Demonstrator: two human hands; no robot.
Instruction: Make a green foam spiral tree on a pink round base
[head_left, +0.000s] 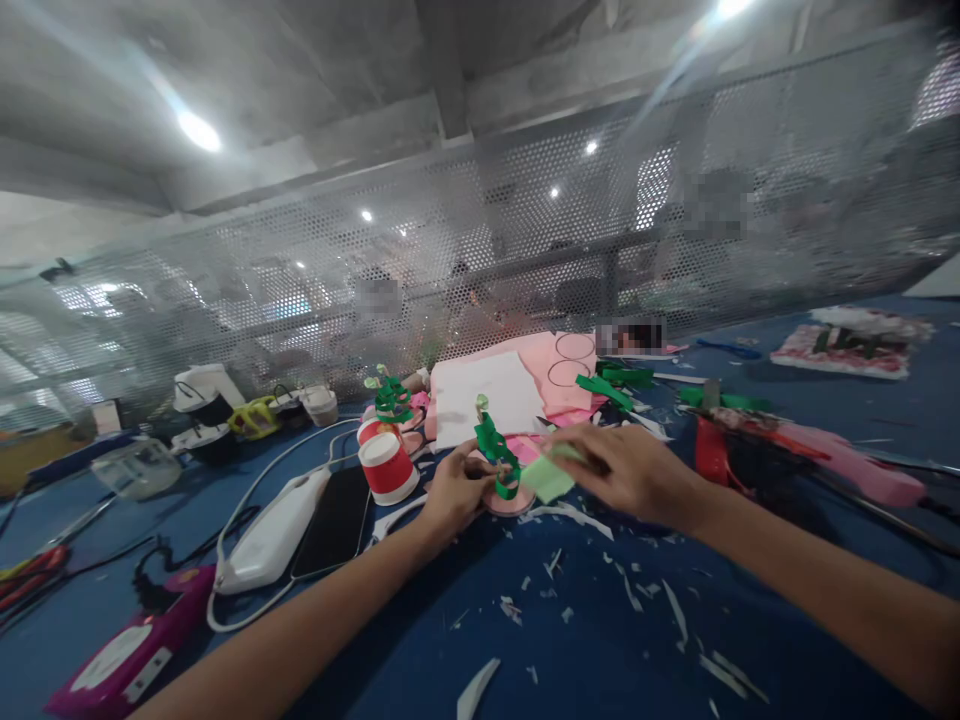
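Blue table lies beneath both outstretched arms. Left hand curls its fingers beside a green spiral, grip unclear; right hand pinches paper.

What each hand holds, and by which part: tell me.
Right hand: pale green paper, by its upper edge. Left hand: at the green spiral, low down; hold unclear.

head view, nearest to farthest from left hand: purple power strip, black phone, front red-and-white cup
1. Front red-and-white cup, just left of the left hand
2. Black phone, farther left
3. Purple power strip, lower left
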